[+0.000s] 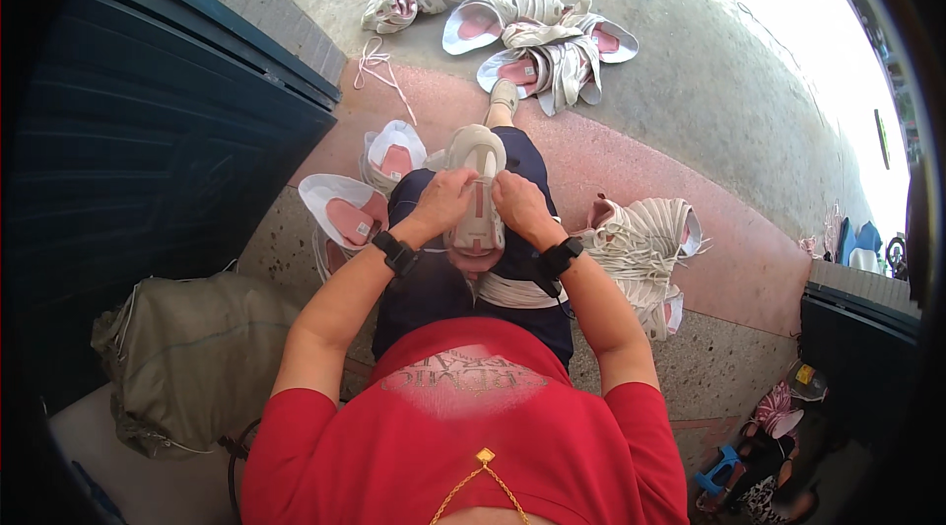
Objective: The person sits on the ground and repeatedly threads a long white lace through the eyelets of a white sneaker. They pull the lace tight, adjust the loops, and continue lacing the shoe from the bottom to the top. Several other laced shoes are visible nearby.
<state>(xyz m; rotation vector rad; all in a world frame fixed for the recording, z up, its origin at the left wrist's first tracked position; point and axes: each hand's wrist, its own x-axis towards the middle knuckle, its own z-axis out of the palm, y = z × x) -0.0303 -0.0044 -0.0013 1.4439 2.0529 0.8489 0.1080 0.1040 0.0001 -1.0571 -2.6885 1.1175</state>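
Observation:
A beige shoe upper (477,229) with a pink strip down its middle rests on my lap, its rounded end (476,139) pointing away from me. My left hand (445,200) is closed at its left edge, the fingertips pinched near the opening. At the opposite edge my right hand (522,206) is likewise closed, thumb and fingers bent inward. Between the fingertips a pale strip of the upper shows. Whether a thin lace is also in the fingers I cannot make out. Another pale upper (522,292) lies under my right forearm, partly hidden.
Left of my legs sit white-and-pink uppers (345,214). A bundle of beige uppers (641,254) with loose laces lies to the right. More bundles (552,42) are on the floor ahead, near a loose lace (379,71). A stuffed sack (197,352) stands by the dark door (158,140).

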